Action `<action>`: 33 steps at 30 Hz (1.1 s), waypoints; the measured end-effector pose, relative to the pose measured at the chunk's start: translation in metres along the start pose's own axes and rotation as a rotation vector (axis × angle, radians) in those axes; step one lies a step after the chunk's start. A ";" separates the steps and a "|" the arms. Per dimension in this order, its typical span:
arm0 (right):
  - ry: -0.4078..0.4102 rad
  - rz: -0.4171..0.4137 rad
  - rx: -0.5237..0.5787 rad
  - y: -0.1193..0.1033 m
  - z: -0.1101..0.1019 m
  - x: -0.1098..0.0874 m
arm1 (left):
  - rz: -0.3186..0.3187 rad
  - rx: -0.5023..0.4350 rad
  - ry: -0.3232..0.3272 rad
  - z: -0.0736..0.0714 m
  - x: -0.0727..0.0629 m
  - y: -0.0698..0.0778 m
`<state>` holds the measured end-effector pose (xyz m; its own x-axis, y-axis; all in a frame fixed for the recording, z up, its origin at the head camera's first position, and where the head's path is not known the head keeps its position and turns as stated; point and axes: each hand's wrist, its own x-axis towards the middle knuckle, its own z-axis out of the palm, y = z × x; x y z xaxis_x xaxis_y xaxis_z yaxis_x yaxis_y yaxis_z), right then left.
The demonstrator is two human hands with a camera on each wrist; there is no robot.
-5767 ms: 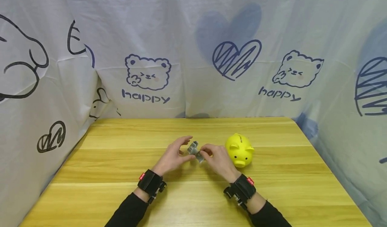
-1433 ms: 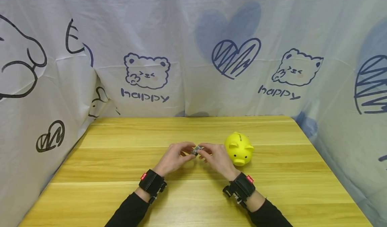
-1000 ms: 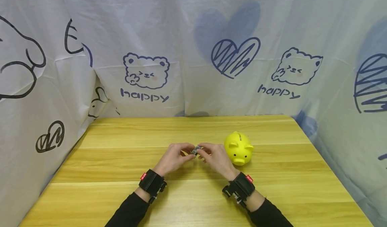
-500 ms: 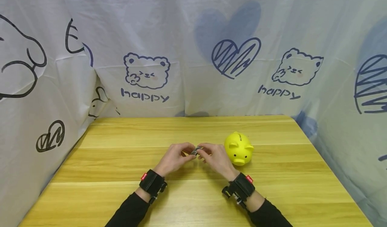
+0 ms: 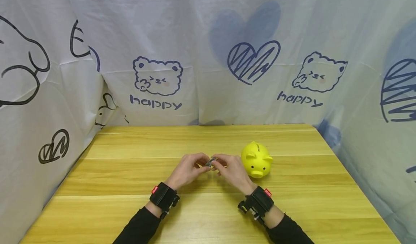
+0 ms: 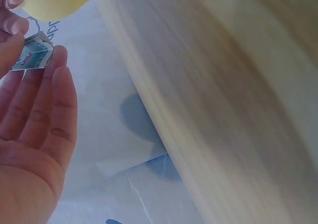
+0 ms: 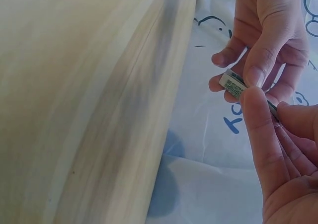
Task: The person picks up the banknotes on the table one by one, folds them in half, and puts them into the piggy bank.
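Between my two hands, over the middle of the table, is a small folded piece of printed paper that looks like a banknote (image 5: pixel 210 162). My left hand (image 5: pixel 186 168) pinches one end with thumb and fingertips. From the other side my right hand (image 5: pixel 234 170) pinches it too. The left wrist view shows a greenish printed face of the banknote (image 6: pixel 35 54) above the left fingers. In the right wrist view the banknote (image 7: pixel 232 85) appears as a narrow folded strip, partly covered by fingertips. A yellow piggy bank (image 5: pixel 256 161) stands just right of my right hand.
The wooden table (image 5: pixel 146 142) reaches back to a pale cloth (image 5: pixel 204 74) printed with bears and hearts. More cloth hangs along the left and right sides. The piggy bank's coin slot faces up.
Several seconds ago the banknote was more unfolded and the left fingers were spread; now it is a compact strip pinched by both hands. Over the last second its tilt changes slightly.
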<state>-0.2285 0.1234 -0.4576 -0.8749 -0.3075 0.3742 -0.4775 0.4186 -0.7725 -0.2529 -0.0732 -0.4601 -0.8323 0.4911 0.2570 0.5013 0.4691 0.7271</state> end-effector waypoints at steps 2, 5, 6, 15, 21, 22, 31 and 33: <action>-0.001 0.005 -0.001 0.000 0.000 0.000 | 0.001 0.005 -0.002 0.000 0.000 0.000; -0.001 0.010 0.006 0.000 0.000 0.000 | 0.002 0.008 -0.002 0.000 0.000 -0.001; 0.000 0.013 0.008 0.001 0.000 0.000 | 0.002 0.011 -0.002 0.000 0.000 -0.001; 0.005 0.029 0.031 0.001 0.000 0.000 | 0.005 0.004 -0.005 0.001 -0.001 -0.001; 0.013 0.029 0.036 0.001 0.001 0.000 | 0.005 -0.004 -0.005 0.002 -0.001 -0.002; 0.014 0.026 0.035 0.001 0.001 0.000 | 0.005 -0.004 -0.004 0.002 -0.001 -0.002; 0.023 0.005 0.024 0.005 0.000 0.000 | 0.036 0.006 0.003 0.001 -0.001 -0.001; 0.028 0.007 0.029 0.005 0.000 0.000 | 0.039 0.006 0.000 0.001 -0.001 0.000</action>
<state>-0.2311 0.1259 -0.4614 -0.8804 -0.2801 0.3826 -0.4690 0.3954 -0.7897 -0.2521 -0.0730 -0.4609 -0.8122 0.5091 0.2848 0.5346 0.4543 0.7126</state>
